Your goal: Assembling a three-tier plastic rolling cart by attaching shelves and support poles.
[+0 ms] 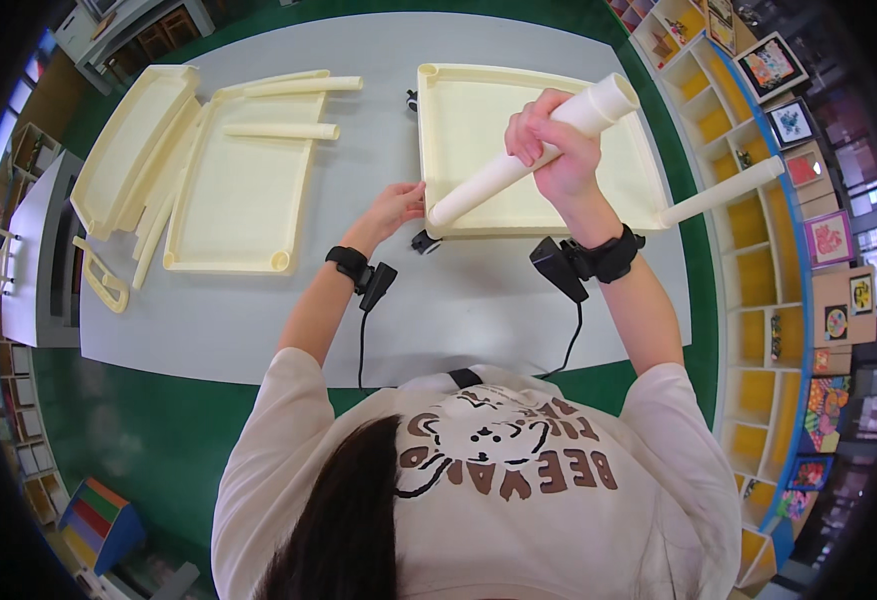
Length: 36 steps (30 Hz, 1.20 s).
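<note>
My right hand is wrapped round a cream plastic tube, which slants up to the right. The tube's lower end meets the near left corner of a cream tray shelf; whether it is seated there cannot be told. My left hand grips the tray's left edge beside that corner, its fingertips partly hidden. Another tube stands out from the near right corner of the tray. Black casters show at the tray's left side.
On the left of the grey table lie a second tray, a third tray, loose tubes and a curved cream handle. Shelving with yellow compartments lines the right; a grey cabinet stands at left.
</note>
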Tool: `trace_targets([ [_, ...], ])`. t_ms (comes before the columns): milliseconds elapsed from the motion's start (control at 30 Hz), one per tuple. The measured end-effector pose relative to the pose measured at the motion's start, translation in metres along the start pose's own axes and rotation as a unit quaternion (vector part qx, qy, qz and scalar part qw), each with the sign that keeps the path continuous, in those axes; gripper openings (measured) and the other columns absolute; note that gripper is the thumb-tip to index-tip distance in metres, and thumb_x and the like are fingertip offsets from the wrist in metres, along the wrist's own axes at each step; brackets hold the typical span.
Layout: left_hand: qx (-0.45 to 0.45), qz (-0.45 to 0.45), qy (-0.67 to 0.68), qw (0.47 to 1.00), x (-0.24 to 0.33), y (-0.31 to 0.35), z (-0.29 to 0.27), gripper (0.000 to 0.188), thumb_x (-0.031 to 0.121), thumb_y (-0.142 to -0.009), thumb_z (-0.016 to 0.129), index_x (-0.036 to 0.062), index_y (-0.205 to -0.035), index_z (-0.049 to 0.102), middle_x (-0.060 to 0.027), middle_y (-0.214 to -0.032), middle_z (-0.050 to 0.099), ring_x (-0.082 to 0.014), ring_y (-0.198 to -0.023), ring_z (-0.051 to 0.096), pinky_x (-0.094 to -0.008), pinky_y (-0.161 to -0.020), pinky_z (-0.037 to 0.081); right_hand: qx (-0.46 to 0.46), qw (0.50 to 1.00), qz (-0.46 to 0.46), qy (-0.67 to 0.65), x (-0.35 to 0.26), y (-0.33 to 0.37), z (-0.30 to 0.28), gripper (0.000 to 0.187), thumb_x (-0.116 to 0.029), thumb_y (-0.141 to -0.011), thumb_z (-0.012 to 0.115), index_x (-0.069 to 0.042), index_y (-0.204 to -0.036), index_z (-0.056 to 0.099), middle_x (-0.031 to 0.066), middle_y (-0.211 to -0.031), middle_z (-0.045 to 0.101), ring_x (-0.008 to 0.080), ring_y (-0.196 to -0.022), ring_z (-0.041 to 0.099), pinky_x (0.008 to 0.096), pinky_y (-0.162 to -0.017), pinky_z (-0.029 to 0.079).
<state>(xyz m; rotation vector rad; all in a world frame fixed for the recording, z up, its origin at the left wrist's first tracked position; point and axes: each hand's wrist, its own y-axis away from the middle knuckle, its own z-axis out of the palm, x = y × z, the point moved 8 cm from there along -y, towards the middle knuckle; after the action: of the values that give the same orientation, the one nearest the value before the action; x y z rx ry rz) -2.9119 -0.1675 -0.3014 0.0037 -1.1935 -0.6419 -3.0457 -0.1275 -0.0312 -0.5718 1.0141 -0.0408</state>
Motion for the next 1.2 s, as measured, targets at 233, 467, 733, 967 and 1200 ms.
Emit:
trace_targets([
  [233,-0.055,-0.069,0.015,0.996,-0.028,0.007,0.007,0.028,0.022,-0.086,0.042,-0.0006,-0.103,0.045,-0.0081,-0.099,0.053,-0.0148,-0.089,0.052,-0.0281,-0.079,0.042,-0.023,0.999,0.039,0.024,0.006,-0.004,0.004,0.013,-0.002,-0.064,0.051,-0.004,-0.053,0.044,0.0034,-0.042,0.041,0.0118,-0.036,0.039,0.0247,-0.040,0.034],
  [467,-0.050,-0.041,0.099,0.993,-0.035,0.015,0.022,0.027,0.020,-0.084,0.045,-0.0015,-0.101,0.045,-0.0065,-0.088,0.054,-0.0142,-0.079,0.053,-0.0287,-0.073,0.043,-0.118,0.989,0.080,0.027,0.011,0.009,0.029,0.013,-0.002,-0.063,0.051,-0.004,-0.053,0.043,0.0026,-0.041,0.040,0.0108,-0.036,0.038,0.0224,-0.039,0.032],
  [733,-0.044,-0.040,0.111,0.992,-0.046,0.015,0.028,0.026,0.020,-0.084,0.045,-0.0009,-0.099,0.046,-0.0064,-0.089,0.054,-0.0142,-0.077,0.052,-0.0283,-0.072,0.042,-0.184,0.976,0.116,0.017,0.014,0.009,0.037,0.014,-0.002,-0.061,0.050,-0.005,-0.052,0.040,0.0023,-0.041,0.039,0.0098,-0.035,0.036,0.0224,-0.037,0.028],
  [967,-0.050,-0.040,0.141,0.988,-0.051,0.016,0.034,0.023,0.008,-0.080,0.046,-0.0011,-0.101,0.044,-0.0057,-0.093,0.052,-0.0148,-0.081,0.053,-0.0294,-0.074,0.043,-0.332,0.934,0.127,-0.042,0.020,0.015,0.056,0.012,0.002,-0.057,0.046,-0.005,-0.051,0.038,0.0025,-0.039,0.038,0.0106,-0.031,0.035,0.0221,-0.034,0.027],
  [1200,-0.082,-0.049,0.097,0.991,-0.045,0.021,0.040,0.031,0.011,-0.079,0.051,0.0035,-0.107,0.042,-0.0039,-0.096,0.052,-0.0148,-0.082,0.053,-0.0328,-0.073,0.045,-0.113,0.989,0.079,0.059,0.016,0.022,0.032,0.010,-0.002,-0.064,0.046,-0.004,-0.057,0.040,0.0010,-0.041,0.037,0.0101,-0.035,0.035,0.0225,-0.038,0.030],
])
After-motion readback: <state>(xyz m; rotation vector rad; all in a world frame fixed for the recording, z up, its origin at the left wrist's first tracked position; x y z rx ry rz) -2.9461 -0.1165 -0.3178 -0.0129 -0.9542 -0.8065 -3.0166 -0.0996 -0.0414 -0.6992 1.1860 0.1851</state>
